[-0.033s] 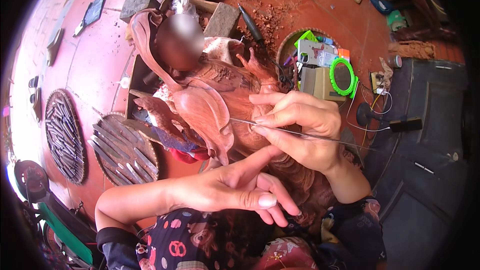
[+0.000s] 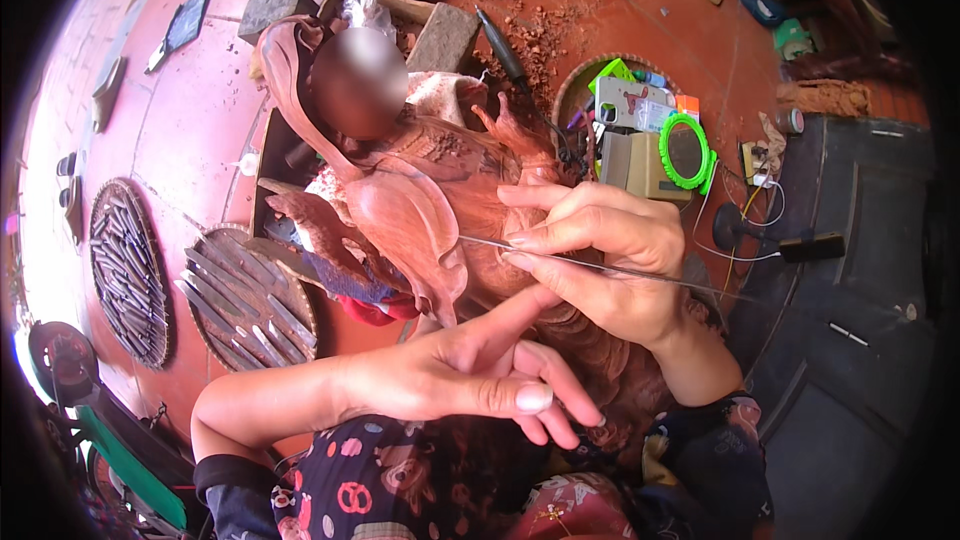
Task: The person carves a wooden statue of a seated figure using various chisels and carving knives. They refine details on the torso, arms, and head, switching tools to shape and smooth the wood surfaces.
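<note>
A reddish-brown carved wooden figure (image 2: 405, 210) lies across the middle, with flowing folds and a raised carved hand (image 2: 520, 135). My right hand (image 2: 615, 250) pinches a long thin metal tool, like a slender file (image 2: 670, 281), between thumb and fingers. The tool's tip meets the edge of a carved fold near the figure's middle. Below it my left hand (image 2: 480, 370) is open, its fingers apart and nothing in them. Its index finger reaches toward the carving under my right hand; whether it touches the wood I cannot tell.
To the left stand a round tray of many slim tools (image 2: 130, 275) and another tray with chisel-like blades (image 2: 235, 345). A basket (image 2: 568, 90) at the right holds a phone (image 2: 632, 105) and a green-framed mirror (image 2: 686, 153). Wood blocks (image 2: 445, 38) and shavings lie behind; a dark cabinet (image 2: 860, 220) stands right.
My left hand has shifted very slightly upward. My right hand and the thin tool look the same.
</note>
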`<state>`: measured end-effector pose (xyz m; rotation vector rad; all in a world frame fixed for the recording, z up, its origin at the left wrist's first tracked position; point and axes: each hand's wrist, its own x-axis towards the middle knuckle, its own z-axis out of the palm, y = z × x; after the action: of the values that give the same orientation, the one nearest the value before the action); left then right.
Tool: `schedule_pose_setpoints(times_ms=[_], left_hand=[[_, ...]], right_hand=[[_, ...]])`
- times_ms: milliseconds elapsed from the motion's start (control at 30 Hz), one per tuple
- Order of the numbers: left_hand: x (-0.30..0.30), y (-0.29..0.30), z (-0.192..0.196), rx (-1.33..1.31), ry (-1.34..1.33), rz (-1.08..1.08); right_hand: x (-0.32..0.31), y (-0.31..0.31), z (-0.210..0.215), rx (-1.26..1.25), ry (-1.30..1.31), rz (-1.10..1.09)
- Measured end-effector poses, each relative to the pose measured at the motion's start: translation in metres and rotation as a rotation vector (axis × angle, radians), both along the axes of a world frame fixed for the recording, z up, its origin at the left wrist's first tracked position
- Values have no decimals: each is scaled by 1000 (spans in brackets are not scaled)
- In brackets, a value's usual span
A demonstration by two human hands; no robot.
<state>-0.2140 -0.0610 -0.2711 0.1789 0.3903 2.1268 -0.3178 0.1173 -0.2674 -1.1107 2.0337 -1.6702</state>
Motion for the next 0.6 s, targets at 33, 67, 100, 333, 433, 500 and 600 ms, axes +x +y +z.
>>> schedule_pose_setpoints(times_ms=[33,67,100,333,433,500,600], left_hand=[[-1,0,3,-21,-9,54],[-2,-1,2,-11,-9,56],[-3,-4,-1,-3,-9,61],[-3,-3,-5,88,-114,91],[-3,-5,-4,67,-124,68],[-1,-4,-7,97,-135,86],[0,-4,-8,107,-142,93]], right_hand=[[2,0,1,9,2,-13],[4,-1,3,18,4,-27],[5,-4,6,36,15,-37],[17,-6,-4,34,-46,-142],[18,-5,-3,57,-39,-129],[18,-4,-3,63,-18,-117],[18,-5,-5,50,20,-110]])
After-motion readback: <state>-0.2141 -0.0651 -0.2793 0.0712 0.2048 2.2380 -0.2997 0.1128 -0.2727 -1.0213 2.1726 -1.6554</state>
